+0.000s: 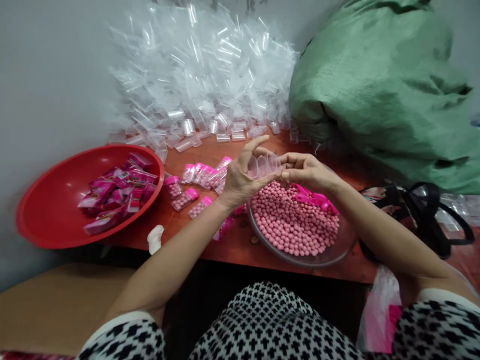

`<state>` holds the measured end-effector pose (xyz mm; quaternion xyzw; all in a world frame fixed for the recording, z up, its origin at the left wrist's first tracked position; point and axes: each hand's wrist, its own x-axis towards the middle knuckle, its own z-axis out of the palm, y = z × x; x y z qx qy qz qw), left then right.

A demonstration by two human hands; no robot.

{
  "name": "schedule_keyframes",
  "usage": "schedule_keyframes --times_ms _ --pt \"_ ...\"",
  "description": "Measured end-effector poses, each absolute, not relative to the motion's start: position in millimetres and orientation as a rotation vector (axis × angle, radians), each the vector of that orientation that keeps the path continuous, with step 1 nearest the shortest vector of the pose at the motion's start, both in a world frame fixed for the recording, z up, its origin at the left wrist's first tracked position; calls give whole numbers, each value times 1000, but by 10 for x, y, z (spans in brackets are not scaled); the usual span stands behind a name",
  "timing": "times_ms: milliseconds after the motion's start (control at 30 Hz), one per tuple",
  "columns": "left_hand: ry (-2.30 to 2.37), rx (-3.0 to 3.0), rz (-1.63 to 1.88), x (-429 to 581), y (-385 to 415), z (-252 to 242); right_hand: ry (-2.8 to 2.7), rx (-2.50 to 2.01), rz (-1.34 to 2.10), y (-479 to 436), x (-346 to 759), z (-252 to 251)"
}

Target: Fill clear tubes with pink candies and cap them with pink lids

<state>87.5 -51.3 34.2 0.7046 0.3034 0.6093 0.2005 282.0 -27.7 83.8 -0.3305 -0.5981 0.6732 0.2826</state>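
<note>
A small clear plastic vial [263, 166], empty and lying sideways, is pinched between both hands just above a glass bowl [337, 250] heaped with pink candies [292, 220].

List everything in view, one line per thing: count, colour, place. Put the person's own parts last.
clear vial: one, transparent, held between both hands above the bowl
pink beads: too many to count, pink, heaped in the bowl
clear bowl: one, transparent, on the table before the person
pink caps: several, bright pink, on the beads at the bowl's far side
filled vials: about ten, pink contents and caps, lying on the table left of the bowl
red basin: one, red, far left
pink packets: a pile, magenta, inside the basin
empty vials: a large heap, clear, against the wall
green sack: one, green, back right
table: one, reddish brown
left hand: gripping the vial
right hand: fingertips at the vial
</note>
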Motion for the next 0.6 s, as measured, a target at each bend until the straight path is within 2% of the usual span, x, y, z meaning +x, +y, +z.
schedule_keyframes --times_ms 133,333,600 --pt "564 1798 1674 1089 -706 368 -1664 -775 1639 -535 3033 774" --pt "332 1591 1429 1447 -951 301 -1756 -752 1513 -872 3286 700" --pt "864 1869 1204 1589 -1098 305 -2119 -961 1243 -1210 3428 620"
